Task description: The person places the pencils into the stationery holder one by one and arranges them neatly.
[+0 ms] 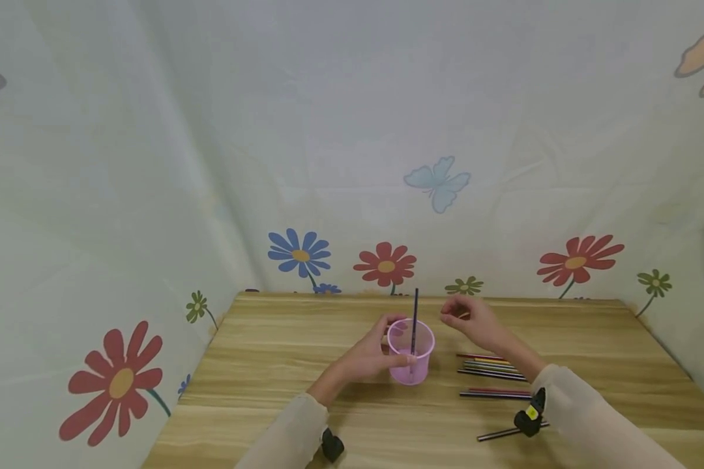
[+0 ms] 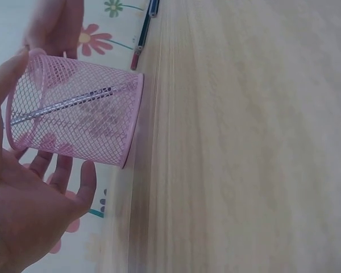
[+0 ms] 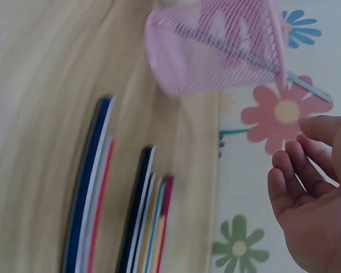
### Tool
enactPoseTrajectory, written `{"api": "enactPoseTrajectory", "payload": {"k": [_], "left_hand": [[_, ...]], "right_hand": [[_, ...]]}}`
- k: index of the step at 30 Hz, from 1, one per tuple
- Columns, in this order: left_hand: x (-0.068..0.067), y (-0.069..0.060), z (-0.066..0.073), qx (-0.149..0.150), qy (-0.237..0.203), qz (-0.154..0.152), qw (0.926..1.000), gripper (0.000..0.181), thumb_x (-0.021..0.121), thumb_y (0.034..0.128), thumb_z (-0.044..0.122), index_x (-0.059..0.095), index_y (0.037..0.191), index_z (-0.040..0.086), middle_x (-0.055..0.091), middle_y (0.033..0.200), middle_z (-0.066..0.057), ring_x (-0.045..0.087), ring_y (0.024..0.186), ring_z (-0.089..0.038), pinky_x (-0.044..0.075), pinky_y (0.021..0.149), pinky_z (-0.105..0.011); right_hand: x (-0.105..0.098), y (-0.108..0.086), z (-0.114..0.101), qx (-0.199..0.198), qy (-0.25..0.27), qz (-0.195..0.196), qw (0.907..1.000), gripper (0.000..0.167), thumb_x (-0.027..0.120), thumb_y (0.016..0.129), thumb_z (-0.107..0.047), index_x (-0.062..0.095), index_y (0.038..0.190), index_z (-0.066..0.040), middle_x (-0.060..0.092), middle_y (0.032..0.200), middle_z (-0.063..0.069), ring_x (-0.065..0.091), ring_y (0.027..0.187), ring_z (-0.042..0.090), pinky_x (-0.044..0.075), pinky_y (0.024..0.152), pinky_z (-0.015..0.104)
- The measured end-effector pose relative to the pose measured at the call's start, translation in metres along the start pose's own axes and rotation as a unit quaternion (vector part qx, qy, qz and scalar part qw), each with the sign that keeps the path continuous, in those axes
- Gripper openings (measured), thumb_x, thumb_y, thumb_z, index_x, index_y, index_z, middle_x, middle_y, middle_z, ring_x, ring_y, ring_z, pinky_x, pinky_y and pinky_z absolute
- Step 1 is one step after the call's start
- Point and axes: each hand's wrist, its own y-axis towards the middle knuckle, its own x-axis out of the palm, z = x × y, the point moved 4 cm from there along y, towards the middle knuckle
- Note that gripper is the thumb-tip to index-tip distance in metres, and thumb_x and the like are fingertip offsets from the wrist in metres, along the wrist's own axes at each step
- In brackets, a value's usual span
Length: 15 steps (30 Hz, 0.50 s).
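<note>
One dark pencil (image 1: 415,312) leans inside the pink mesh cup (image 1: 420,371), its upper end rising well above the rim. You have that cup upright on the wooden table (image 1: 258,365), in front of you. Your left hand (image 1: 364,355) grips it from the left side, thumb across the near wall and fingers bent round the far wall. Your right hand (image 1: 475,320) is just to the right of the cup and apart from it, raised above the table; its fingers are loosely bent and hold nothing, though you cannot easily tell from the head view whether thumb and forefinger touch.

To the right of the cup, near your right forearm, you have a bundle of colored pencils (image 1: 487,367) lying side by side, with red, yellow and dark ones among them. Nearer to you lies a smaller group of pencils (image 1: 495,394), red and dark, roughly parallel to the bundle. Closer still, a single pencil (image 1: 498,434) lies at a slant, partly hidden by the black wrist camera (image 1: 528,420) on your right arm. Both your sleeves (image 1: 592,417) are pale. Behind the table you face a pale cloth (image 1: 328,130) printed with flowers and butterflies.
</note>
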Motion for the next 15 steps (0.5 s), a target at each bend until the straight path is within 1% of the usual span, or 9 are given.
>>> {"api": "enactPoseTrajectory", "payload": {"k": [2, 6, 10, 12, 15], "left_hand": [[0.000, 0.000, 0.000, 0.002, -0.002, 0.002, 1.0000, 0.084, 0.082, 0.0936, 0.031, 0.032, 0.159, 0.020, 0.046, 0.155, -0.007, 0.049, 0.140, -0.037, 0.050, 0.107, -0.033], [-0.001, 0.001, 0.000, 0.005, -0.004, 0.002, 1.0000, 0.085, 0.082, 0.0937, 0.031, 0.031, 0.160, 0.016, 0.045, 0.156, -0.007, 0.049, 0.141, -0.036, 0.050, 0.107, -0.034], [-0.001, -0.001, 0.001, 0.004, 0.007, 0.002, 1.0000, 0.089, 0.083, 0.0929, 0.032, 0.030, 0.161, 0.012, 0.045, 0.156, -0.007, 0.049, 0.140, -0.036, 0.050, 0.107, -0.035], [-0.001, -0.001, 0.002, 0.001, 0.010, 0.003, 0.9999, 0.089, 0.083, 0.0928, 0.033, 0.030, 0.161, 0.011, 0.045, 0.156, -0.007, 0.050, 0.140, -0.036, 0.050, 0.107, -0.036], [0.000, -0.001, 0.002, 0.000, 0.006, 0.006, 1.0000, 0.089, 0.083, 0.0929, 0.032, 0.030, 0.161, 0.011, 0.046, 0.155, -0.006, 0.051, 0.139, -0.034, 0.051, 0.106, -0.037]], "right_hand": [[-0.003, -0.004, 0.007, -0.007, -0.014, -0.009, 0.9998, 0.008, 0.071, 0.101, -0.005, 0.070, 0.108, 0.000, 0.072, 0.100, 0.007, 0.067, 0.094, 0.021, 0.058, 0.084, 0.031], [-0.003, -0.014, 0.024, -0.028, -0.051, -0.030, 0.9979, 0.003, 0.072, 0.098, 0.000, 0.071, 0.100, -0.002, 0.071, 0.093, 0.003, 0.066, 0.088, 0.015, 0.059, 0.079, 0.031], [0.001, -0.023, 0.037, -0.046, -0.095, -0.051, 0.9931, 0.008, 0.075, 0.095, 0.002, 0.070, 0.093, -0.005, 0.067, 0.086, -0.001, 0.063, 0.081, 0.009, 0.056, 0.072, 0.028], [0.002, -0.026, 0.044, -0.049, -0.109, -0.058, 0.9912, 0.011, 0.078, 0.094, 0.000, 0.070, 0.091, -0.007, 0.066, 0.085, -0.003, 0.061, 0.078, 0.007, 0.055, 0.069, 0.027], [0.004, -0.029, 0.051, -0.051, -0.117, -0.063, 0.9899, 0.013, 0.080, 0.092, -0.003, 0.070, 0.089, -0.009, 0.065, 0.084, -0.005, 0.060, 0.076, 0.005, 0.053, 0.067, 0.025]]}}
